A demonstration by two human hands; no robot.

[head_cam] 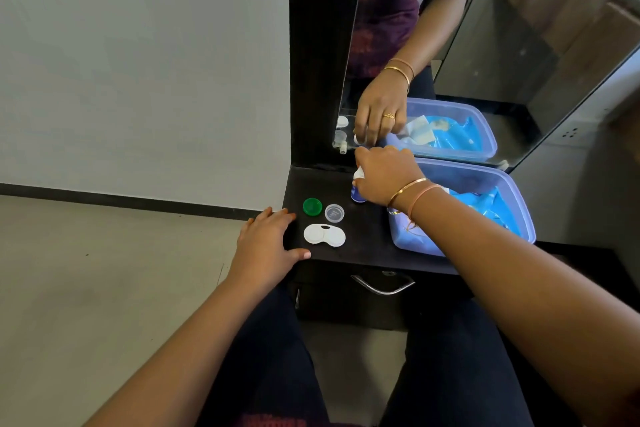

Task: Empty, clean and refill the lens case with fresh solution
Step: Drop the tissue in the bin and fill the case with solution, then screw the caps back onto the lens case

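Spillage is my first worry: my right hand (384, 177) is closed around the small solution bottle (357, 191) at the back of the counter (367, 250), close to the mirror (519, 62). My fingers cover most of the bottle, so a loose grip or a quick lift could let it slip or knock against the glass. The lens case (324, 235) lies white and uncapped near the front edge, with the green cap (312, 207) and the clear cap (334, 213) just behind it. My left hand (266, 243) rests flat and open on the left corner of the counter, holding nothing, with its fingertips near the green cap. I think a careless sweep could push a cap or the case down to the floor. If the bottle tip touches the case, the fresh solution may get dirty. I cannot see whether the bottle is capped, nor how full it is. Whether the case wells are dry, wet or facing down is hard to tell. The plastic box (519, 204) on the right is partly hidden by my forearm, and I cannot identify its blue contents.
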